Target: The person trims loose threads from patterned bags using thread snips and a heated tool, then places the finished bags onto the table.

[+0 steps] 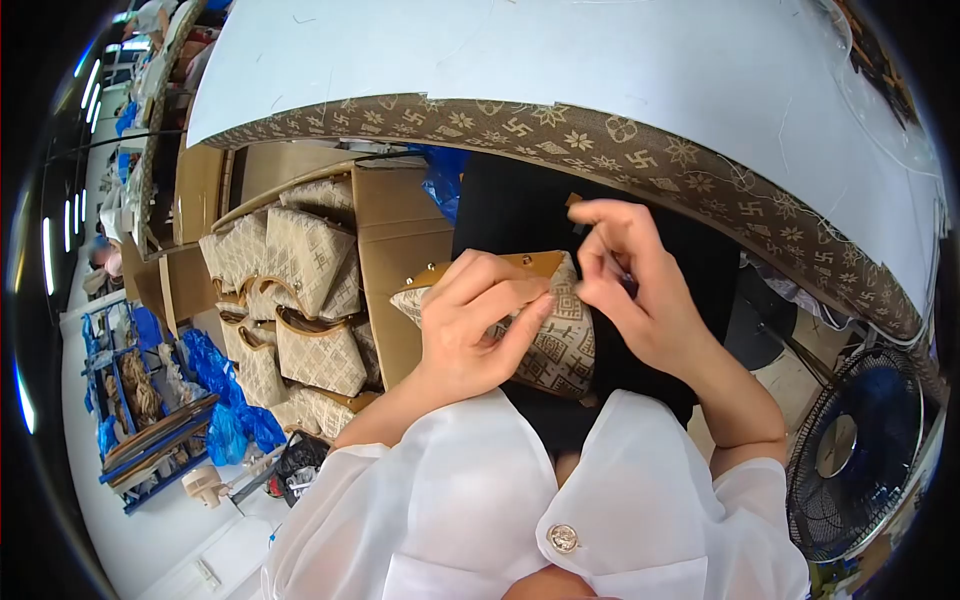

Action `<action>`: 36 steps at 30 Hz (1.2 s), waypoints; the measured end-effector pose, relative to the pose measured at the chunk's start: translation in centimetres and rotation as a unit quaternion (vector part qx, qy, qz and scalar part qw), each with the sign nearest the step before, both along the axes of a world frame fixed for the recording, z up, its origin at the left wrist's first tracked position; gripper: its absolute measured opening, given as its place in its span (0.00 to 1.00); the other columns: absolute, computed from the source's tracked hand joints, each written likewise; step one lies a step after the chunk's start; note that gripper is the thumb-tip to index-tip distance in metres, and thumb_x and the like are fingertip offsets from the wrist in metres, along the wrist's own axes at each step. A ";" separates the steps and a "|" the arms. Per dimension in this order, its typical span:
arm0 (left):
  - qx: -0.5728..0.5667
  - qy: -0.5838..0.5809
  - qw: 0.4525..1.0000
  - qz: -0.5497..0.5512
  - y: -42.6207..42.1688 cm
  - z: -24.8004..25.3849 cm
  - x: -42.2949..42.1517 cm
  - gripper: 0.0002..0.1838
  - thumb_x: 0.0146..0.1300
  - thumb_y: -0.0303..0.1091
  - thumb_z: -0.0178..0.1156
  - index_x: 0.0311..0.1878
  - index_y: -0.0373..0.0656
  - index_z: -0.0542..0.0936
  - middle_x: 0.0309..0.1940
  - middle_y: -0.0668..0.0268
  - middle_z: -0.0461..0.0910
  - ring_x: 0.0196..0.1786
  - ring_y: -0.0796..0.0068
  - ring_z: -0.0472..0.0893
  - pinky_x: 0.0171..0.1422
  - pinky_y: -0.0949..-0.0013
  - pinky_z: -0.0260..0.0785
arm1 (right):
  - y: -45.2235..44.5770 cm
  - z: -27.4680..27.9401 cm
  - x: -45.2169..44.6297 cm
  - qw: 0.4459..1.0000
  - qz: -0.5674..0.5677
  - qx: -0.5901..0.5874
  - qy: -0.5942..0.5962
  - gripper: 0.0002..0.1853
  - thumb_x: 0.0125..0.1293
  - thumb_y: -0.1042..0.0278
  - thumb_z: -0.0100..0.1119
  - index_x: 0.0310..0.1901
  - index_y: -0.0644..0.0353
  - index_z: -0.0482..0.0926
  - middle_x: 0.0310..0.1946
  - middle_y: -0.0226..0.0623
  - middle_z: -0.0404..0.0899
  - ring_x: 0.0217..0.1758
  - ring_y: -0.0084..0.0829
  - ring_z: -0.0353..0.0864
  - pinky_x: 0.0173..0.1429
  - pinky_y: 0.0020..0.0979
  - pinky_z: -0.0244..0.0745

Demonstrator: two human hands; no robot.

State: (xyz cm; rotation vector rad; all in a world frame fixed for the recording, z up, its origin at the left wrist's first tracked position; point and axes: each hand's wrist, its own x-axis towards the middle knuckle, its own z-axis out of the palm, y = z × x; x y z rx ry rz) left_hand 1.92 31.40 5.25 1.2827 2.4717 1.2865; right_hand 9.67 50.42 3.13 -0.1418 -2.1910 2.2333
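A beige patterned bag (565, 350) with a tan base and small metal studs lies on the black cloth over my lap. My left hand (475, 325) rests over the bag, its thumb and fingertips pinched together near the tan part. Anything between those fingertips is too small to make out. My right hand (635, 285) is raised just beyond the bag's right side, fingers curled in towards the thumb. Whatever it may hold is hidden. A small tan piece (574, 203) shows near its index fingertip.
A cardboard box (385, 230) at my left holds several similar patterned bags (320, 355). Ahead is a white tabletop (500, 50) with a brown patterned edge. A black fan (850, 450) stands close on the right. Shelves and blue plastic bags (230, 430) are farther left.
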 end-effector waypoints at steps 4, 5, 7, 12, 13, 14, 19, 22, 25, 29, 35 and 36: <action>0.010 0.008 1.000 -0.027 -0.3 0.5 -0.4 0.04 0.55 0.21 0.67 0.34 0.35 0.83 0.33 0.59 0.83 0.35 0.62 0.83 0.40 0.66 0.75 | 0.4 1.1 1.4 0.988 -0.037 0.141 0.048 0.14 0.67 0.73 0.59 0.54 0.63 0.81 0.30 0.38 0.71 0.26 0.30 0.69 0.32 0.27 0.66; 0.014 0.009 0.999 -0.032 -0.4 0.5 -0.4 0.03 0.56 0.21 0.67 0.34 0.35 0.83 0.33 0.58 0.83 0.34 0.62 0.83 0.39 0.66 0.75 | 0.4 1.4 1.8 0.988 -0.037 0.140 0.048 0.14 0.67 0.73 0.59 0.54 0.63 0.81 0.30 0.38 0.71 0.26 0.30 0.69 0.32 0.27 0.66; 0.010 0.024 0.999 -0.035 -0.4 0.4 -0.6 0.03 0.55 0.22 0.67 0.33 0.36 0.83 0.31 0.60 0.82 0.32 0.63 0.82 0.36 0.66 0.73 | 0.5 2.1 2.4 0.981 0.036 0.186 0.044 0.17 0.67 0.71 0.60 0.57 0.60 0.81 0.29 0.38 0.73 0.25 0.33 0.72 0.30 0.28 0.68; -0.001 0.070 0.996 -0.054 -0.4 0.4 -1.0 0.02 0.57 0.23 0.67 0.32 0.36 0.82 0.29 0.60 0.82 0.29 0.63 0.81 0.31 0.68 0.71 | 0.1 2.8 2.0 0.951 0.088 0.290 0.062 0.16 0.67 0.68 0.61 0.56 0.56 0.83 0.27 0.36 0.78 0.22 0.37 0.76 0.26 0.31 0.71; -0.007 0.075 0.995 -0.060 -0.5 0.4 -1.1 0.02 0.58 0.23 0.66 0.33 0.35 0.82 0.30 0.59 0.83 0.30 0.63 0.82 0.31 0.68 0.73 | 0.0 2.9 1.9 0.950 0.088 0.291 0.065 0.16 0.67 0.68 0.61 0.56 0.56 0.83 0.27 0.36 0.78 0.22 0.37 0.76 0.26 0.31 0.71; -0.006 0.077 0.995 -0.059 -0.6 0.4 -1.1 0.02 0.58 0.23 0.66 0.33 0.35 0.82 0.30 0.59 0.83 0.30 0.63 0.82 0.31 0.68 0.73 | -0.2 3.0 1.8 0.946 0.084 0.304 0.074 0.15 0.67 0.68 0.62 0.55 0.55 0.83 0.27 0.35 0.78 0.22 0.36 0.76 0.26 0.32 0.71; -0.015 0.086 0.994 -0.058 -0.8 0.3 -0.8 0.03 0.58 0.25 0.67 0.33 0.35 0.82 0.29 0.59 0.83 0.28 0.63 0.81 0.30 0.68 0.71 | -0.6 3.5 1.6 0.928 0.078 0.352 0.094 0.14 0.65 0.68 0.63 0.52 0.53 0.84 0.25 0.32 0.79 0.22 0.35 0.77 0.25 0.32 0.73; -0.017 0.094 0.994 -0.061 -1.0 0.2 -0.7 0.04 0.58 0.25 0.67 0.33 0.35 0.82 0.29 0.60 0.82 0.28 0.63 0.80 0.29 0.68 0.70 | -0.5 4.1 1.5 0.919 0.089 0.373 0.094 0.14 0.65 0.68 0.64 0.52 0.53 0.85 0.25 0.31 0.79 0.22 0.35 0.78 0.25 0.32 0.73; -0.008 0.103 0.993 -0.063 -1.0 0.0 -0.7 0.04 0.58 0.24 0.67 0.33 0.35 0.82 0.28 0.60 0.82 0.28 0.64 0.80 0.29 0.69 0.70 | -0.3 4.5 1.5 0.909 0.105 0.394 0.090 0.14 0.64 0.68 0.64 0.52 0.52 0.85 0.25 0.31 0.79 0.21 0.34 0.78 0.24 0.32 0.73; 0.027 0.077 0.995 -0.060 -1.0 0.0 -1.0 0.03 0.60 0.25 0.65 0.34 0.35 0.82 0.28 0.61 0.82 0.29 0.64 0.81 0.30 0.68 0.72 | 0.2 4.2 1.4 0.903 0.138 0.393 0.104 0.17 0.63 0.68 0.65 0.55 0.53 0.83 0.24 0.35 0.77 0.23 0.35 0.77 0.26 0.31 0.72; 0.075 -0.140 0.987 0.008 -2.8 0.2 -2.6 0.11 0.66 0.35 0.65 0.45 0.38 0.83 0.39 0.61 0.85 0.35 0.56 0.85 0.39 0.64 0.77 | 0.8 0.7 -0.1 0.980 0.145 0.126 0.041 0.27 0.61 0.62 0.70 0.60 0.65 0.78 0.25 0.27 0.70 0.23 0.19 0.68 0.28 0.24 0.59; 0.041 0.030 0.998 -0.039 -3.5 -0.2 -3.4 0.16 0.65 0.41 0.65 0.50 0.41 0.82 0.42 0.61 0.85 0.37 0.56 0.85 0.42 0.62 0.77 | 1.0 -0.9 0.3 0.984 0.136 0.114 0.005 0.29 0.60 0.59 0.72 0.60 0.65 0.78 0.28 0.26 0.74 0.25 0.19 0.72 0.29 0.24 0.63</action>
